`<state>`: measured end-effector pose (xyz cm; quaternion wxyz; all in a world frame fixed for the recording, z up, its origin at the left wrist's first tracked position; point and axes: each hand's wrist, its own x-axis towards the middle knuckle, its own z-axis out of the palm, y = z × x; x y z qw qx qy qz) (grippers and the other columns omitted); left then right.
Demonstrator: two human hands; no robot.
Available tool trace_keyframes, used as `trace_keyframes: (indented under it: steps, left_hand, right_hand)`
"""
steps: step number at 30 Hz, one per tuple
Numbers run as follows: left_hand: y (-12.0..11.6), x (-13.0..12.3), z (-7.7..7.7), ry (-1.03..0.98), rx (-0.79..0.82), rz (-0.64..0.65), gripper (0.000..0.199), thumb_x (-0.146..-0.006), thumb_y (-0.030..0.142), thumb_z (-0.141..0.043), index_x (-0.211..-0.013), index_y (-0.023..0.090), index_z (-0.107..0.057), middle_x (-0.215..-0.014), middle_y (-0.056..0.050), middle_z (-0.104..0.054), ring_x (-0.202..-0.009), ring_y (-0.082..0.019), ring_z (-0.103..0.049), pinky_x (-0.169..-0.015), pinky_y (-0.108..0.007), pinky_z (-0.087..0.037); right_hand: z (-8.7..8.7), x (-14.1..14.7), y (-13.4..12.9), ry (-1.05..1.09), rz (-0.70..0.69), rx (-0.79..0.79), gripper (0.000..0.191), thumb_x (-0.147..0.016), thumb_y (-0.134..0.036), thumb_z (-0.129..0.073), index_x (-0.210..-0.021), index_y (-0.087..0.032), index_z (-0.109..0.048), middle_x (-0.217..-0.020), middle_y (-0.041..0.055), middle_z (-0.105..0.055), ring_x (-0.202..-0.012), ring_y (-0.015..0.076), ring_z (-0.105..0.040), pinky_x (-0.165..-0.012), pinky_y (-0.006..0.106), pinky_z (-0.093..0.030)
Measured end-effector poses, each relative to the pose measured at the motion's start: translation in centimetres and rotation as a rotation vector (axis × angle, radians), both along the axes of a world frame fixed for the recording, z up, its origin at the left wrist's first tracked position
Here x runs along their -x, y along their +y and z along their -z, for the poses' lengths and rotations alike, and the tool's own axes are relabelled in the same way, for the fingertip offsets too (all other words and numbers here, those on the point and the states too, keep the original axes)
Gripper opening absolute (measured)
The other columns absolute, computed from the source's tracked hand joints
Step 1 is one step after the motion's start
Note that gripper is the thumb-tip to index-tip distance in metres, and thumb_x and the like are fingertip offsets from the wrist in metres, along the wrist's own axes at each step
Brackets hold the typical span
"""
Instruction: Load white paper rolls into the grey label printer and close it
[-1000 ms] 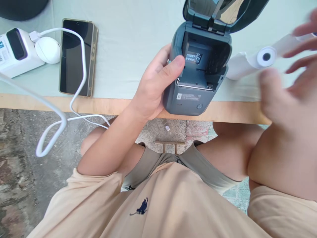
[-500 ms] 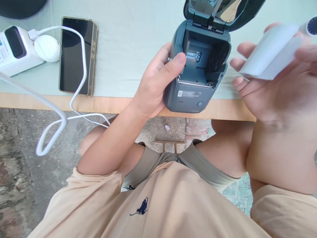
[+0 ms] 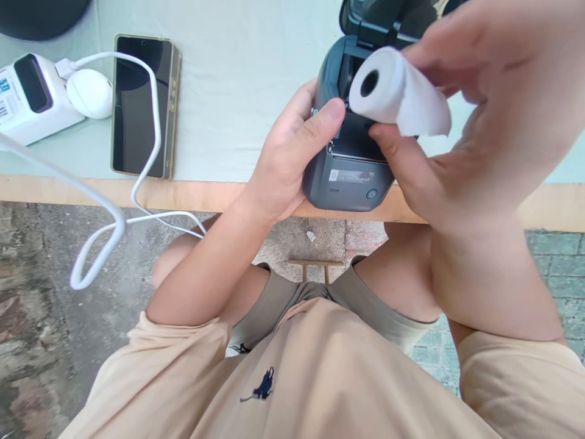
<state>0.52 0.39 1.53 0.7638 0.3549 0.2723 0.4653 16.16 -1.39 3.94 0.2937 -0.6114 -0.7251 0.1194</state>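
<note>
A dark blue-grey label printer (image 3: pixel 350 180) stands at the table's front edge with its lid (image 3: pixel 372 21) raised. My left hand (image 3: pixel 292 146) grips its left side, thumb over the rim of the paper bay. In my right hand (image 3: pixel 461 116) is a white paper roll (image 3: pixel 388 91), held between thumb and fingers above the open bay. The roll's dark-holed end faces left and its loose paper edge hangs down on the right. Roll and hand hide much of the bay's inside.
On the left of the table (image 3: pixel 219 79) lie a phone (image 3: pixel 141 110) and a white power strip (image 3: pixel 36 103) with a round white plug (image 3: pixel 89 93). A white cable (image 3: pixel 155 116) crosses the phone and loops over the front edge. A dark round object (image 3: pixel 41 15) is at the upper left.
My right hand has brought the paper roll leftward from beside the printer to over its open bay, turning the roll's holed end to the left. My left hand has stayed on the printer.
</note>
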Motion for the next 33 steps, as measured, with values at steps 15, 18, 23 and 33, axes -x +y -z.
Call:
trace_keyframes:
  steps: [15,18,23,33]
  left_hand:
    - [0.0,0.2,0.0,-0.017,0.034,-0.021,0.005,-0.081,0.025,-0.044,-0.081,0.023,-0.048,-0.076,0.0,-0.051,-0.072,-0.012,-0.055,-0.064,-0.023,-0.042]
    - [-0.1,0.0,-0.2,-0.038,0.02,-0.026,0.006,-0.081,0.022,-0.042,-0.08,0.021,-0.047,-0.074,0.0,-0.049,-0.067,-0.01,-0.053,-0.062,-0.022,-0.042]
    - [-0.1,-0.3,-0.4,-0.003,0.036,-0.033,0.007,-0.082,0.022,-0.038,-0.083,0.019,-0.045,-0.074,0.0,-0.047,-0.063,-0.007,-0.05,-0.059,-0.02,-0.042]
    - [0.3,0.3,0.6,-0.043,-0.053,0.01,0.013,-0.076,0.024,-0.049,-0.089,0.02,-0.049,-0.078,0.003,-0.053,-0.074,-0.008,-0.057,-0.065,-0.019,-0.045]
  right_hand:
    - [-0.1,0.4,0.5,-0.295,-0.085,-0.224,0.017,-0.076,-0.031,-0.046,-0.087,-0.022,-0.054,-0.087,-0.0032,-0.058,-0.09,0.0111,-0.054,-0.085,0.028,-0.042]
    - [-0.4,0.3,0.5,-0.301,-0.125,-0.217,0.027,-0.074,-0.036,-0.048,-0.094,-0.018,-0.053,-0.094,-0.0012,-0.057,-0.092,0.0111,-0.052,-0.087,0.026,-0.041]
    - [-1.1,0.2,0.6,-0.273,-0.092,-0.107,0.024,-0.078,-0.028,-0.041,-0.096,-0.019,-0.053,-0.097,-0.0072,-0.056,-0.094,0.009,-0.051,-0.091,0.028,-0.039]
    - [0.0,0.3,-0.5,-0.137,-0.339,-0.386,0.018,-0.067,-0.018,-0.055,-0.082,-0.027,-0.054,-0.068,-0.0049,-0.053,-0.081,0.0106,-0.052,-0.066,0.027,-0.038]
